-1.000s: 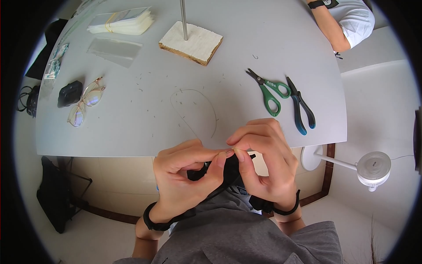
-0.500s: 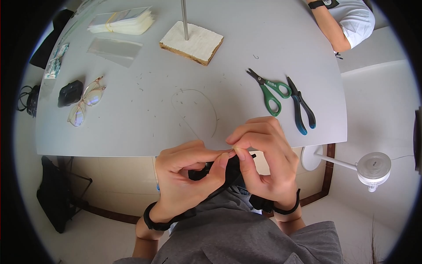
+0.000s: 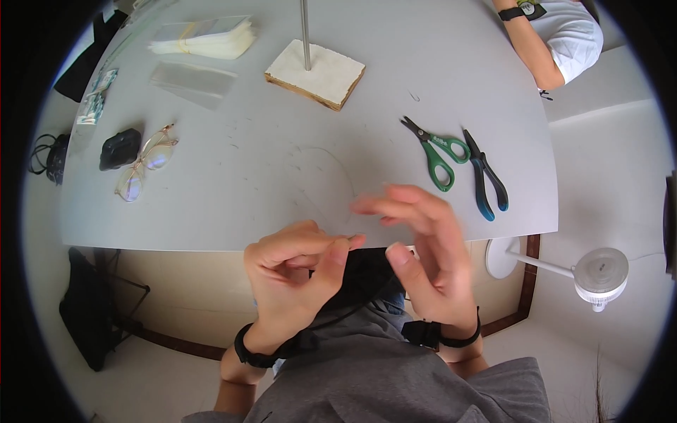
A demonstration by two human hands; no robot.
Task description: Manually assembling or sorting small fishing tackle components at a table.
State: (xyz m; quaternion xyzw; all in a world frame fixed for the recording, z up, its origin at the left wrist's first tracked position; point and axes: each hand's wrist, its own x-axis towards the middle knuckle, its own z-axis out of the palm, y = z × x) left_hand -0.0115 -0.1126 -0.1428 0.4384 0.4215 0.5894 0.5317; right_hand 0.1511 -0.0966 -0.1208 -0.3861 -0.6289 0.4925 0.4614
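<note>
My left hand (image 3: 293, 264) is closed in a pinch at the near edge of the table, thumb against forefinger. Whatever sits between those fingertips is too small to make out. Just to its right, my right hand (image 3: 430, 250) is apart from it, thumb and fingers spread and slightly smeared by motion, with nothing seen in it. A thin, pale line (image 3: 343, 166) curves over the tabletop beyond my hands; its near end is hard to follow. Farther off lies a small hook (image 3: 415, 96).
Green-handled scissors (image 3: 438, 151) and blue-handled pliers (image 3: 485, 173) lie at the right. A metal rod rises from a white-topped block (image 3: 317, 74). Eyeglasses (image 3: 144, 163), a black case (image 3: 120, 149) and clear plastic sleeves (image 3: 201, 39) lie left. Another person's arm (image 3: 532, 53) rests far right.
My right hand has let go of the pinch, opened its fingers and moved away from my left. The left hand stays pinched and has shifted slightly left.
</note>
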